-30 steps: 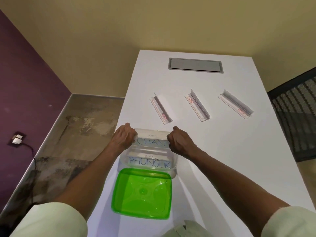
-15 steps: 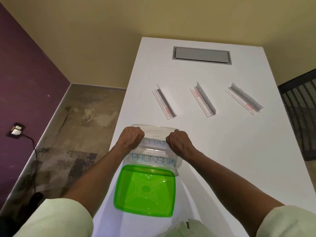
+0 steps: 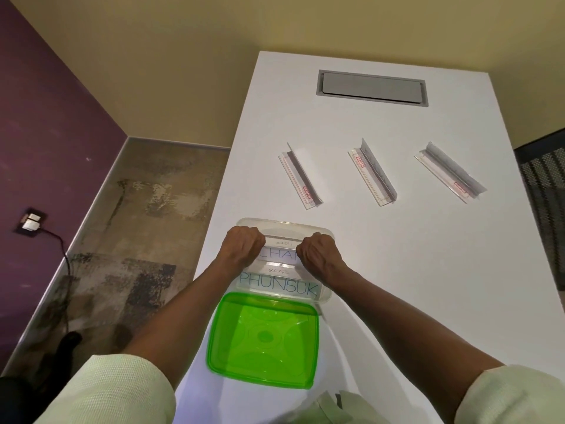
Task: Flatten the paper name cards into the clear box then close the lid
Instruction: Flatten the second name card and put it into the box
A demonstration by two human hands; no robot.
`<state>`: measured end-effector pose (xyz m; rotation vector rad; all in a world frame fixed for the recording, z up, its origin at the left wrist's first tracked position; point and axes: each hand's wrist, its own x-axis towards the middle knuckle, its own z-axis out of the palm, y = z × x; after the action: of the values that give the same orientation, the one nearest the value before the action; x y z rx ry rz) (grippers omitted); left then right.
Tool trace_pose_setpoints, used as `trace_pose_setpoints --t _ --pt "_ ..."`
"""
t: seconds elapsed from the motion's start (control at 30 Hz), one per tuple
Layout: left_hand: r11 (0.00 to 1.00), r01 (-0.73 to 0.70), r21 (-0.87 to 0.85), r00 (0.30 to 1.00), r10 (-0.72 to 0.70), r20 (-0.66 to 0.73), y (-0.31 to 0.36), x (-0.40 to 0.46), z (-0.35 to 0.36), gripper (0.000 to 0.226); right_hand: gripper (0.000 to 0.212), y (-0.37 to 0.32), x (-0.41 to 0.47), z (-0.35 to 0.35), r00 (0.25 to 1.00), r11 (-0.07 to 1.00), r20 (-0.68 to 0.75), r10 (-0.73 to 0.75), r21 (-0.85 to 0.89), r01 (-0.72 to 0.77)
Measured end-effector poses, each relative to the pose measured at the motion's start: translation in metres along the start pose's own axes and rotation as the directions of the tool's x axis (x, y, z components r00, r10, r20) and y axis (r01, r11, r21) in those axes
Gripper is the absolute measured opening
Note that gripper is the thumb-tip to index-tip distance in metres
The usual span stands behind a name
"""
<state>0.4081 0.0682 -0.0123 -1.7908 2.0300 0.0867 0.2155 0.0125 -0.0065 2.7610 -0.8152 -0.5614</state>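
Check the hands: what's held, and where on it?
Both hands, left and right, are closed on the two ends of the paper name card reading "CHA…", inside the clear box. The green lid lies untouched.

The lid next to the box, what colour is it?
Bright see-through green lid, shown best in the head view.

Warm, even indoor light, soft shadows beside the arms on the white table (image 3: 397,270), slight softness overall, wide-angle bending toward edges, source perhaps overhead.
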Motion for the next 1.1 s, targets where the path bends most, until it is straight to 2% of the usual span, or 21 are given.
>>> trace_pose_setpoints --t 0.07,0.17,0.23,0.4,0.47,0.53,0.67,0.73,0.87,1.1 --pt "1.000 0.002 -0.025 0.998 -0.004 -0.064 0.000 0.004 0.001 0.028 0.021 0.001 -0.001 0.000 1.000 1.000 0.019 -0.004 -0.012 0.005" --pt "1.000 0.019 0.001 0.999 -0.019 0.048 0.001 0.005 -0.004 0.012 0.024 0.002 0.000 0.000 1.000 1.000 0.000 -0.009 -0.008 0.009" --pt "0.999 0.033 -0.010 0.997 -0.032 0.076 0.004 0.004 -0.006 0.011 0.029 0.002 0.001 0.000 1.000 0.999 -0.027 0.004 0.041 -0.003" --pt "0.996 0.083 0.031 0.996 -0.083 -0.018 0.004 0.006 0.002 0.026 0.034 0.003 0.002 0.002 0.997 0.995 -0.074 0.028 0.093 -0.021" --pt "0.994 0.082 0.066 0.994 -0.087 0.072 0.007 0.002 -0.001 0.012 0.033 0.003 0.000 0.002 0.997 0.995 -0.078 0.031 0.101 -0.023" --pt "0.994 0.094 0.054 0.990 -0.099 0.098 0.011 0.001 0.002 0.018 0.032 0.003 0.000 0.005 0.994 0.994 -0.101 0.037 0.107 -0.026" --pt "0.993 0.117 -0.004 0.993 -0.117 0.019 0.014 -0.003 -0.008 0.013 0.031 0.001 -0.003 0.010 0.985 0.986 -0.164 0.052 0.167 -0.024" --pt "0.991 0.127 -0.042 0.990 -0.129 -0.049 0.013 -0.003 -0.014 0.027 0.031 0.001 -0.006 0.007 0.980 0.985 -0.191 0.061 0.172 -0.028" --pt "0.971 0.181 -0.158 0.962 -0.208 -0.175 0.020 -0.010 -0.031 0.029 0.032 0.007 -0.017 -0.006 0.964 0.983 -0.260 0.057 0.186 -0.008" --pt "0.930 0.238 -0.281 0.901 -0.319 -0.293 0.027 -0.017 -0.046 0.031 0.028 0.032 -0.044 -0.014 0.939 0.986 -0.333 0.080 0.165 -0.026"
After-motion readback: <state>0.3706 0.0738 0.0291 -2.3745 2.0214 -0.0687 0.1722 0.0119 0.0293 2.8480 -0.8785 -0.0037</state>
